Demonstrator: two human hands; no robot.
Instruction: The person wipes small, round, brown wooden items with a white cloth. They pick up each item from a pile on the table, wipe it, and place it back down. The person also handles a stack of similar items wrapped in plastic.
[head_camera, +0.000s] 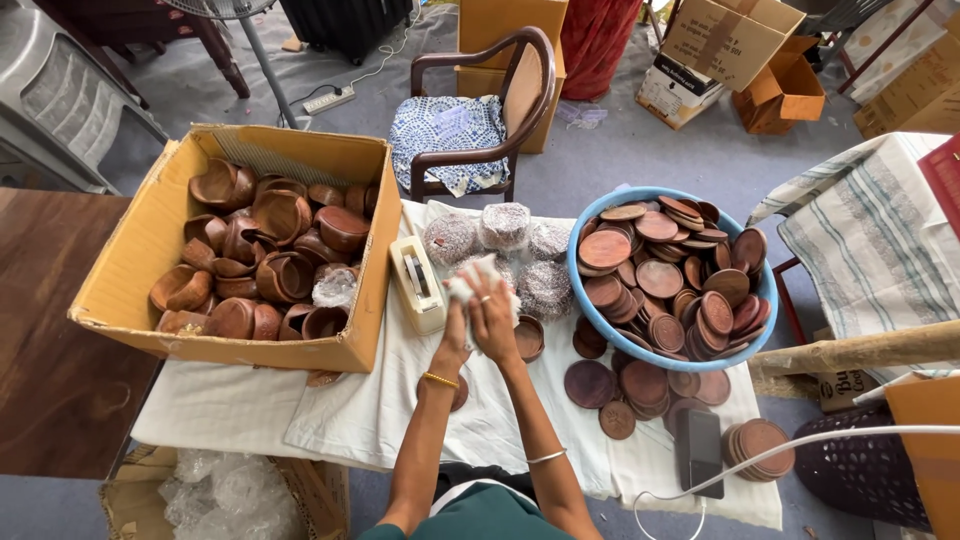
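A cardboard box (140, 250) holds wooden bowls (280, 215); a blue basin (588, 300) holds round wooden lids (660, 278). Between them, above the cloth-covered worktop (350, 415), the left hand (455, 325) and right hand (495, 318) have fingers clasped on a white wrapped bundle (470, 280). A tape dispenser (417, 282) sits just beside it, with wrapped pieces (505, 225) behind.

A small craft packing room: a cardboard box (150, 250) of wooden bowls, a blue basin (672, 355) of wooden lids, more cartons (735, 40) (some open) on the floor.

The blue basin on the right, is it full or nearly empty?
Full. The blue basin is heaped with round wooden discs up to its rim; more discs lie on the white cloth beside it.
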